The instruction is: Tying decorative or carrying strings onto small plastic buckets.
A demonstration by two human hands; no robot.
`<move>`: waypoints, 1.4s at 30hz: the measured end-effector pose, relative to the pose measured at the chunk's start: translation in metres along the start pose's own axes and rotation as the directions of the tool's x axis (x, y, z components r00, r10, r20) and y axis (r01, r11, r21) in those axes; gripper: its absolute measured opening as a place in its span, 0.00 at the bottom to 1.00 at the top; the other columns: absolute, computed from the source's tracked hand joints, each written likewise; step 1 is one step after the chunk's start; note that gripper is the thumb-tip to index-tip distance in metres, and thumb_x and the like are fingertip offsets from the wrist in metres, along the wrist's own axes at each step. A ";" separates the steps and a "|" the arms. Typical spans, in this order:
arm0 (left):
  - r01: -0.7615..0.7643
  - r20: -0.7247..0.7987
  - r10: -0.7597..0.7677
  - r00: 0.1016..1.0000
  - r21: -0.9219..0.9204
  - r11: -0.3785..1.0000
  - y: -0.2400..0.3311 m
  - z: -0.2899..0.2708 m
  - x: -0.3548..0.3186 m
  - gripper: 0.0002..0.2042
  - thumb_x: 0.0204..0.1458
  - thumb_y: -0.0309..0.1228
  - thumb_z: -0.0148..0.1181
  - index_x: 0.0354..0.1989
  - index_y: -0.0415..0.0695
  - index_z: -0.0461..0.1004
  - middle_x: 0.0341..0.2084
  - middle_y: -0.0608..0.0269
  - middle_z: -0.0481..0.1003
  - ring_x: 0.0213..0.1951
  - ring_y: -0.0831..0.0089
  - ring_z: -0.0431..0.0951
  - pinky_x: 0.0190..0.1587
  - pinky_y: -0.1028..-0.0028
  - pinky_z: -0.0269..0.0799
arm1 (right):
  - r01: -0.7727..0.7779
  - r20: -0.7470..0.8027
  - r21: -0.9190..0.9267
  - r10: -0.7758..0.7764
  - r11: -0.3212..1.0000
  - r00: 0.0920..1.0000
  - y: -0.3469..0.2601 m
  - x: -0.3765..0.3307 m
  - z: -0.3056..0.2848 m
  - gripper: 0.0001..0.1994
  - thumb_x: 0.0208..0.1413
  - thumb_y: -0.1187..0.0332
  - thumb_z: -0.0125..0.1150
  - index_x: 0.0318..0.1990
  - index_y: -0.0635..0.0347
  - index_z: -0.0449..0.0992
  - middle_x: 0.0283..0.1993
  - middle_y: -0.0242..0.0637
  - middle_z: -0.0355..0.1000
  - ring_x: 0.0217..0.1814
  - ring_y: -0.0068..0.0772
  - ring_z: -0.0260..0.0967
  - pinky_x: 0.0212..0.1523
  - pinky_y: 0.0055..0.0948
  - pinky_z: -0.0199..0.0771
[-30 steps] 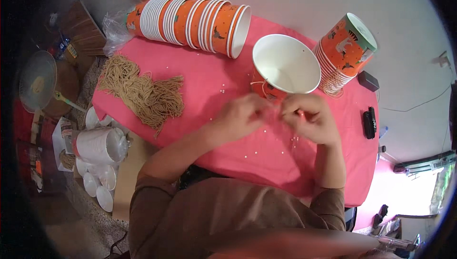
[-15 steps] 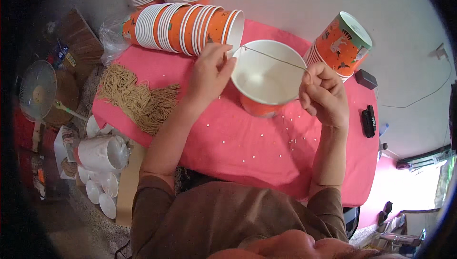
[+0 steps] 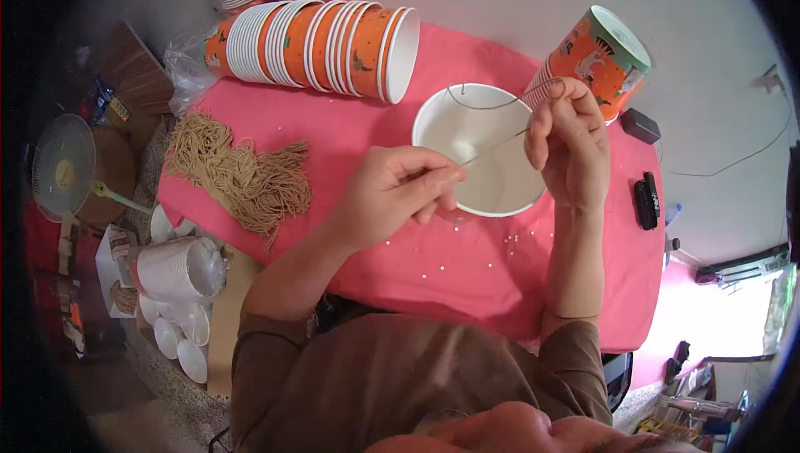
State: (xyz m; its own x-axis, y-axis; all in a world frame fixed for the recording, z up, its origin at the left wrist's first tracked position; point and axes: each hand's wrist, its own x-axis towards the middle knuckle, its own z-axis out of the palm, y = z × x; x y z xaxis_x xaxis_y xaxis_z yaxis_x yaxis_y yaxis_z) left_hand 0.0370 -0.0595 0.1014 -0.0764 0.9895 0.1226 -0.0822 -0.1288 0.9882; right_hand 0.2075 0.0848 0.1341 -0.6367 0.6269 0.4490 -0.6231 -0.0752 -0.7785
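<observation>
Yarn (image 3: 242, 174) — L of tub (image 3: 502, 188)

Left hand (image 3: 402, 190) and right hand (image 3: 575, 140) pinch, apart.

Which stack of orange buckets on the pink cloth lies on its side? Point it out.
The long stack at upper left, its open end facing right. The other stack, at upper right, stands upside down, base on top.

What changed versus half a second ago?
Left hand dropped from the left rim of the paper bucket toward the body, to the near-left rim. It apparently let go of the cord stretched over the opening, now slack and curved, and pinches another length running to the right hand, which keeps hold. Unmoved: tan yarn bundle, nested orange buckets.
</observation>
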 end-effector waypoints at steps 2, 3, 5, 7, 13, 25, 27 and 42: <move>0.010 -0.024 -0.009 1.000 0.018 1.000 -0.004 -0.005 -0.005 0.08 0.59 0.27 0.54 0.38 0.36 0.76 0.21 0.65 0.75 0.18 0.86 0.67 0.20 0.85 0.63 | 0.015 0.000 -0.010 -0.015 1.000 1.000 -0.003 0.002 -0.011 0.08 0.62 0.72 0.48 0.46 0.65 0.67 0.26 0.41 0.70 0.18 0.26 0.64 0.18 0.21 0.63; 0.018 -0.053 -0.016 0.998 0.035 0.999 -0.005 -0.006 -0.007 0.08 0.59 0.28 0.54 0.37 0.36 0.76 0.21 0.67 0.75 0.18 0.87 0.67 0.20 0.85 0.63 | 0.017 -0.004 -0.010 -0.017 1.000 1.000 -0.004 0.003 -0.014 0.08 0.62 0.72 0.48 0.46 0.65 0.67 0.26 0.41 0.70 0.18 0.26 0.64 0.18 0.21 0.63; 0.026 -0.076 -0.018 0.997 0.097 0.995 -0.005 -0.007 -0.011 0.07 0.58 0.27 0.56 0.36 0.36 0.76 0.22 0.66 0.75 0.19 0.86 0.69 0.21 0.84 0.64 | 0.064 -0.096 -0.061 -0.070 0.996 0.993 -0.004 0.004 -0.018 0.07 0.61 0.73 0.50 0.45 0.64 0.67 0.26 0.39 0.71 0.19 0.25 0.65 0.19 0.20 0.62; 0.033 -0.103 -0.017 0.995 0.159 0.987 -0.004 -0.006 -0.012 0.07 0.57 0.27 0.57 0.35 0.36 0.76 0.22 0.65 0.76 0.20 0.85 0.70 0.22 0.83 0.66 | 0.005 -0.147 -0.266 -0.045 0.964 0.988 -0.008 0.000 -0.013 0.08 0.60 0.75 0.51 0.45 0.65 0.67 0.26 0.38 0.71 0.20 0.25 0.65 0.19 0.20 0.63; -0.263 -0.119 0.440 0.890 0.654 0.709 -0.006 -0.003 -0.006 0.04 0.50 0.25 0.62 0.31 0.37 0.76 0.24 0.56 0.77 0.25 0.69 0.78 0.28 0.73 0.73 | 0.050 -0.097 -0.911 -0.331 0.408 0.939 -0.005 -0.010 -0.005 0.19 0.49 0.78 0.62 0.50 0.64 0.68 0.44 0.33 0.69 0.29 0.15 0.66 0.31 0.15 0.66; -0.476 0.050 0.651 0.757 0.724 0.498 -0.007 0.024 0.017 0.05 0.45 0.25 0.64 0.29 0.43 0.74 0.22 0.60 0.75 0.24 0.63 0.77 0.25 0.67 0.72 | -0.260 0.022 -0.786 0.445 0.562 0.895 -0.022 -0.024 0.015 0.04 0.54 0.78 0.61 0.37 0.66 0.76 0.30 0.27 0.72 0.29 0.10 0.65 0.28 0.14 0.65; -0.470 0.064 0.625 0.778 0.720 0.511 -0.009 0.026 0.019 0.05 0.45 0.24 0.64 0.30 0.42 0.74 0.23 0.60 0.75 0.24 0.63 0.77 0.25 0.67 0.72 | -0.208 0.035 -0.837 0.430 0.506 0.902 -0.026 -0.024 0.010 0.02 0.54 0.78 0.61 0.35 0.66 0.76 0.29 0.27 0.71 0.28 0.10 0.64 0.28 0.14 0.64; -0.538 0.271 0.658 0.702 0.807 0.242 -0.044 0.020 0.014 0.09 0.41 0.26 0.61 0.33 0.42 0.73 0.29 0.61 0.72 0.25 0.66 0.75 0.27 0.69 0.73 | 0.182 0.248 -0.964 0.415 0.192 0.875 -0.028 -0.020 -0.022 0.04 0.41 0.79 0.61 0.28 0.61 0.77 0.26 0.37 0.74 0.27 0.34 0.72 0.27 0.29 0.70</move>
State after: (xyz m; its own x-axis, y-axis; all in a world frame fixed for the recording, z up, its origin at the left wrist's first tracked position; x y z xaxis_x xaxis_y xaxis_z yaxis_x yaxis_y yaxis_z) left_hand 0.0590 -0.0383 0.0611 0.1613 0.6280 0.7613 0.8232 -0.5112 0.2472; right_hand 0.2478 0.0912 0.1372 -0.9286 0.3253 0.1787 0.2024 0.8475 -0.4908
